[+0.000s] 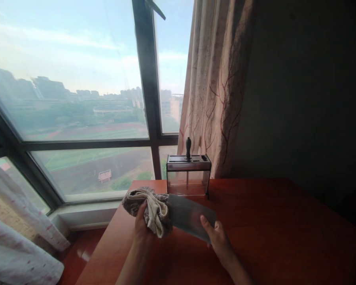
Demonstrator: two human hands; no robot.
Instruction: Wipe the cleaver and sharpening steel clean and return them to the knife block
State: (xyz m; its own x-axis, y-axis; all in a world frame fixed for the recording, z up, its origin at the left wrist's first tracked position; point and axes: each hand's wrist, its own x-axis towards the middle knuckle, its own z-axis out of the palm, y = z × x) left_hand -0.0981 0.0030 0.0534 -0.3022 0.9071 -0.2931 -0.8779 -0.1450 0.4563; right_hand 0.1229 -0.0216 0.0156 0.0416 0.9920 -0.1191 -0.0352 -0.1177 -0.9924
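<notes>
Your left hand (142, 227) grips a bunched grey-and-cream cloth (150, 208) and presses it against one end of a broad, flat cleaver blade (190, 215), while your right hand (218, 239) pinches the opposite end of the blade, thumb on its upper face. The blade is held just above the red-brown table (284, 237), slightly tilted, with its visible face dull grey and free of obvious marks; its handle is hidden, presumably under the cloth. Wiping appears to be under way rather than finished: the cloth covers only the left part of the blade, and the lower face cannot be seen. Behind the blade, near the table's far edge, stands a clear knife holder (188, 176) with a dark slotted top; one dark-handled tool (188, 148) sits upright in it, and other slots look vacant. The cleaver is thus out of the holder and well short of being stowed. A patterned curtain (216, 87) hangs behind, beside the window (77, 99).
</notes>
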